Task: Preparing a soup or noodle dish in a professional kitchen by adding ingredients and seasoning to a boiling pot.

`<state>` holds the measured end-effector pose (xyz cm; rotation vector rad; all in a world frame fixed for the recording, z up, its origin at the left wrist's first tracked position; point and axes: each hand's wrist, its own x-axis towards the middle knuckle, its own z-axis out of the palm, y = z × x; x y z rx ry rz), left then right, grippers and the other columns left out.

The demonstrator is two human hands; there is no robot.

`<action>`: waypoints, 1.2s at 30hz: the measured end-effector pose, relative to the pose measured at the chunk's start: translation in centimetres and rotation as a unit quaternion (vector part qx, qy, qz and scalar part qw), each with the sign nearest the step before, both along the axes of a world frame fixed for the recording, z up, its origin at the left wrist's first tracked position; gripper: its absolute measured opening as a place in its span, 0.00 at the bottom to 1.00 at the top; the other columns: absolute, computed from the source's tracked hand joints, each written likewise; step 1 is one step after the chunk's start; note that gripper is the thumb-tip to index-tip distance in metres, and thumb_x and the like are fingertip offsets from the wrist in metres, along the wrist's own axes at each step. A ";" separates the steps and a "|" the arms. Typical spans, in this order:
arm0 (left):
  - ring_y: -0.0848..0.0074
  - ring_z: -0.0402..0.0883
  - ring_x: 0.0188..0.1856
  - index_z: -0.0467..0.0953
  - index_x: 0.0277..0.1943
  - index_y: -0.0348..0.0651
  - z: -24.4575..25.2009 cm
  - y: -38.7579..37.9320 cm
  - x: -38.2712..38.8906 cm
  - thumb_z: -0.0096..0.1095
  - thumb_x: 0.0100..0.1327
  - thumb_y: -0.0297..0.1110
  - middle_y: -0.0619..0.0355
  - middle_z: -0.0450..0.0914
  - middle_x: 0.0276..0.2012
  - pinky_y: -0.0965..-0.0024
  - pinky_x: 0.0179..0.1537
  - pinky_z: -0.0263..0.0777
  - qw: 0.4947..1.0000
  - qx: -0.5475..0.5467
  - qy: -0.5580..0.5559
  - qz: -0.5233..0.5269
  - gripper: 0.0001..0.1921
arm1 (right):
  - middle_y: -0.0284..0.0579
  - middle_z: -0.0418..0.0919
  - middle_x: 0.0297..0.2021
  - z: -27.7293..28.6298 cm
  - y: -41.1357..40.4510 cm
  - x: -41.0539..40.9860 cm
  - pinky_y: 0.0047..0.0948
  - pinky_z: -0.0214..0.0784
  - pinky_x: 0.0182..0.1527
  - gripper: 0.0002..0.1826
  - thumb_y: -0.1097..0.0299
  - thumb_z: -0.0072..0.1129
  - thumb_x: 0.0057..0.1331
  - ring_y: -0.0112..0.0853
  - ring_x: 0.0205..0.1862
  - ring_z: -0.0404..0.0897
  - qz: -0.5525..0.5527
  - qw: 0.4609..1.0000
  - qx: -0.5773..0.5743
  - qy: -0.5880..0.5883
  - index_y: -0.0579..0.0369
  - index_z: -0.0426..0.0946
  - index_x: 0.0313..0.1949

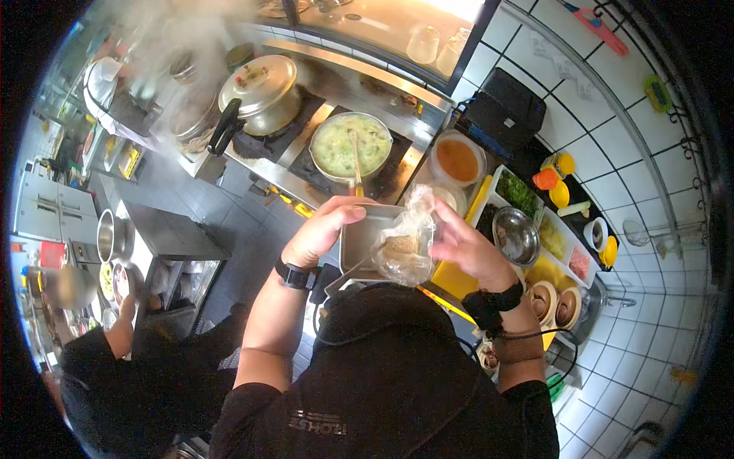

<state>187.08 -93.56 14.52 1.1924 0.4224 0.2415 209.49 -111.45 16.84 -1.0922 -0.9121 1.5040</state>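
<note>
My left hand (321, 232) grips the left side of a rectangular metal container (358, 241), thumb over its rim. Inside its right half is a clear plastic bag (404, 267) with a light-brown grainy substance in the bottom. The bag's gathered top rises towards my right hand (473, 246), whose fingers are at the bag and the container's right edge; whether they pinch the plastic I cannot tell. A handle-like metal strip (347, 275) slants out over the near left corner. Just beyond stands a pot of bubbling pale-green soup (350, 146) with a ladle handle (356, 160) leaning in it.
A lidded pressure cooker (261, 97) sits on the stove left of the soup, with steam behind. To the right are a tub of orange-brown liquid (457, 159), a metal bowl (516, 235) and trays of chopped greens (519, 192). At left, a co-worker (126, 384) stands by a steel counter (166, 229).
</note>
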 end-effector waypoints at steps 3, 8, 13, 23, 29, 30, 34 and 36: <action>0.69 0.83 0.51 0.75 0.59 0.25 0.1 0.2 1.0 0.55 0.63 0.45 0.46 0.84 0.52 0.68 0.58 0.73 0.999 0.016 0.023 -0.042 0.30 | 0.42 0.65 0.68 -0.7 0.7 -0.3 0.27 0.56 0.70 0.36 0.66 0.60 0.72 0.25 0.68 0.64 -0.052 0.998 -0.004 0.042 0.61 0.55 0.73; 0.68 0.83 0.52 0.76 0.58 0.29 -1.6 -0.3 1.1 0.58 0.68 0.52 0.48 0.84 0.53 0.64 0.59 0.74 0.999 -0.026 0.027 -0.010 0.31 | 0.36 0.75 0.51 -1.8 1.0 -1.4 0.24 0.65 0.58 0.21 0.62 0.57 0.75 0.22 0.54 0.72 -0.107 0.983 -0.027 -0.145 0.60 0.69 0.62; 0.70 0.79 0.57 0.79 0.57 0.34 -5.1 -1.5 2.5 0.58 0.72 0.51 0.54 0.83 0.53 0.64 0.64 0.68 0.997 -0.066 0.003 0.041 0.26 | 0.32 0.76 0.45 -5.8 1.2 -0.6 0.22 0.65 0.54 0.15 0.61 0.54 0.77 0.19 0.49 0.72 -0.132 0.987 -0.028 -0.088 0.57 0.74 0.56; 0.77 0.83 0.47 0.81 0.54 0.33 -3.4 -2.0 2.6 0.55 0.75 0.47 0.57 0.85 0.49 0.72 0.52 0.76 0.989 -0.147 0.033 0.010 0.22 | 0.40 0.80 0.51 -7.3 0.6 -1.1 0.27 0.65 0.59 0.20 0.68 0.59 0.70 0.27 0.53 0.75 -0.111 0.990 -0.080 -0.030 0.62 0.74 0.59; 0.84 0.77 0.41 0.68 0.68 0.39 -6.1 -1.1 1.2 0.43 0.80 0.51 0.63 0.80 0.45 0.78 0.42 0.73 0.993 -0.112 0.016 0.031 0.27 | 0.39 0.81 0.48 -8.0 0.8 -0.7 0.26 0.66 0.57 0.18 0.64 0.56 0.74 0.26 0.51 0.76 -0.173 0.979 -0.079 -0.072 0.62 0.76 0.57; 0.85 0.76 0.38 0.65 0.70 0.41 -6.1 -0.9 0.6 0.41 0.80 0.49 0.63 0.79 0.43 0.80 0.39 0.71 0.992 -0.116 0.001 0.042 0.26 | 0.40 0.80 0.49 -7.5 0.8 -0.5 0.26 0.65 0.57 0.18 0.63 0.56 0.74 0.27 0.51 0.76 -0.192 0.973 -0.086 -0.088 0.63 0.75 0.57; 0.85 0.71 0.28 0.63 0.72 0.45 -5.5 -1.2 -3.0 0.50 0.74 0.32 0.64 0.77 0.38 0.81 0.29 0.66 0.995 -0.051 -0.030 0.081 0.25 | 0.45 0.79 0.53 -7.7 0.8 -0.1 0.29 0.64 0.59 0.23 0.60 0.55 0.75 0.31 0.54 0.75 -0.232 0.965 -0.076 -0.098 0.65 0.73 0.60; 0.87 0.70 0.29 0.64 0.72 0.44 -4.0 -2.0 -3.9 0.52 0.65 0.20 0.65 0.76 0.39 0.82 0.30 0.66 0.996 -0.007 -0.063 0.069 0.31 | 0.47 0.79 0.54 -8.2 0.8 0.1 0.30 0.64 0.60 0.24 0.58 0.55 0.75 0.32 0.55 0.75 -0.241 0.962 -0.066 -0.106 0.66 0.71 0.61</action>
